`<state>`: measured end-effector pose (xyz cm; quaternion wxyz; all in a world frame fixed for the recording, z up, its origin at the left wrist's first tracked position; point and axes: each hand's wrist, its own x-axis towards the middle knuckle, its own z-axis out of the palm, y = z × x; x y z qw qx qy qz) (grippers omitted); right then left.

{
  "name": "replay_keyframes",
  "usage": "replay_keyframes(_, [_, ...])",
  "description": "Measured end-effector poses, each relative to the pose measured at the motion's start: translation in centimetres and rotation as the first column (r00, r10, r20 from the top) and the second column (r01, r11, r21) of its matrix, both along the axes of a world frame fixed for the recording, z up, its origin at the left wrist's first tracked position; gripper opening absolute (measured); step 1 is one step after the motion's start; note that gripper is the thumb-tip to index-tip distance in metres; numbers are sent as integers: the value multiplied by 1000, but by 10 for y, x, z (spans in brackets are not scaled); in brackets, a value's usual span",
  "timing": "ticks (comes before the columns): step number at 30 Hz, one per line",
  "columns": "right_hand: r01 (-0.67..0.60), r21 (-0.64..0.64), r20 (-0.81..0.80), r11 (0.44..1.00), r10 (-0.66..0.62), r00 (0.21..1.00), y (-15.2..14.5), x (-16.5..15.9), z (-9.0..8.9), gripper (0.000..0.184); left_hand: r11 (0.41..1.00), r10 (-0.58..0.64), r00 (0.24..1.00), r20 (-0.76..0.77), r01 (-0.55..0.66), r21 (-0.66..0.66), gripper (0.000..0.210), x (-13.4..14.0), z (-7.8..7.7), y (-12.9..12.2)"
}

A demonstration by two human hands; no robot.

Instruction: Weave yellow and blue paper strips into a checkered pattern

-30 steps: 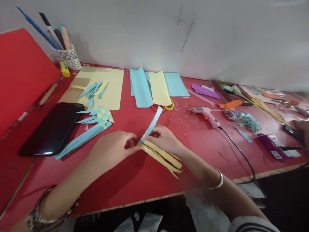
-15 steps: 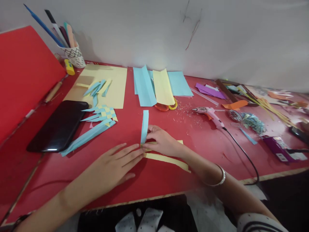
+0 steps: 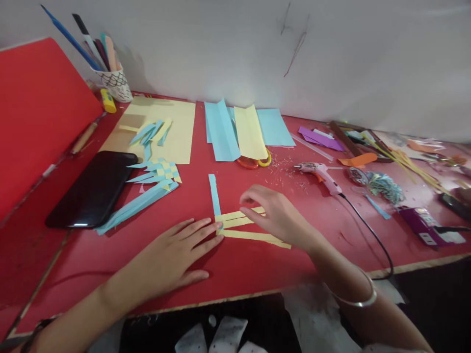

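Observation:
My left hand (image 3: pixel 184 250) lies flat on the red table with its fingers spread. Its fingertips press on the left ends of several yellow paper strips (image 3: pixel 253 236), where a blue paper strip (image 3: pixel 214 196) meets them. From that corner the blue strip runs away from me, while the yellow ones run to the right. My right hand (image 3: pixel 279 213) hovers over the upper yellow strips, partly covering them. Its fingers are bent, with a gap between thumb and forefinger and nothing seen in them. How the strips overlap beneath my left fingertips is hidden.
Left are a black phone (image 3: pixel 93 189), blue strips (image 3: pixel 136 208) and a woven blue-yellow piece (image 3: pixel 167 170). Folded sheets (image 3: pixel 250 130) cover scissors (image 3: pixel 265 159) at the back. A pink glue gun (image 3: pixel 322 177) with its cord lies right. A pen cup (image 3: pixel 116 84) stands back left.
My right hand has left the blue strip and shifted right, over the yellow strips. The blue strip now leans left at its far end. My left hand stays at the corner.

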<state>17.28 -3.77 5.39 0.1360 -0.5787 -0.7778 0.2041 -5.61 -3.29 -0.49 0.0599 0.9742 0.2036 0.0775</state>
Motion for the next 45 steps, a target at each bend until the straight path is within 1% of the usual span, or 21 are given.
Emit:
replay_keyframes(2, [39,30,116,999,-42,992,-19,2,-3,13,1000,11,1000,13,-11,-13,49,0,-2,-1])
replay_keyframes(4, [29,37,206,999,-36,978,-37,1,-11,14,999,28,999,27,-28,-28,48,-1,-4,-1])
replay_keyframes(7, [62,87,263,994,-83,961,-56,-3,-26,14,999,24,999,32,-23,-43,47,-1,-5,-1])
replay_keyframes(10, [120,99,274,988,-143,951,-63,-5,-34,15,999,25,999,39,-23,-37,48,-1,-4,-2])
replay_keyframes(12, [135,85,275,987,-154,949,-62,-6,-34,16,999,27,999,38,-26,-19,46,0,-4,-2])
replay_keyframes(14, [127,78,247,989,-143,958,-59,-7,-32,12,1000,27,999,26,-27,-6,46,0,-3,-2])
replay_keyframes(19, [51,39,71,998,-54,996,-53,-10,-26,15,999,30,999,26,-30,-36,46,0,-3,-2])
replay_keyframes(21, [43,27,71,999,-44,996,-51,-11,-24,20,999,37,999,30,-36,-39,45,0,-2,-2])
replay_keyframes(24, [33,16,123,999,-35,992,-48,-11,-21,27,999,32,999,29,-31,-14,43,0,-1,-2])
replay_keyframes(27, [97,-48,138,994,-90,986,-45,-10,-20,29,1000,18,1000,21,-18,17,41,0,-1,-1])
replay_keyframes(30, [182,-160,49,970,-176,983,-39,-6,-19,24,1000,0,1000,15,-1,30,42,-1,-1,0])
replay_keyframes(33, [177,-235,-24,956,-188,982,-33,-1,-19,22,1000,4,1000,15,-5,27,42,-1,-1,1])
replay_keyframes(35, [165,-238,-36,957,-178,983,-30,1,-20,25,999,-4,1000,4,3,32,42,0,0,0])
replay_keyframes(38, [161,-202,-17,966,-168,986,-27,3,-20,29,999,-7,1000,20,7,35,41,0,2,0])
replay_keyframes(41, [160,-173,5,972,-161,987,-25,2,-19,28,1000,7,999,41,-8,11,41,1,2,0])
replay_keyframes(45, [157,-160,-18,975,-162,987,-21,4,-20,25,1000,15,1000,24,-15,-5,40,0,2,0])
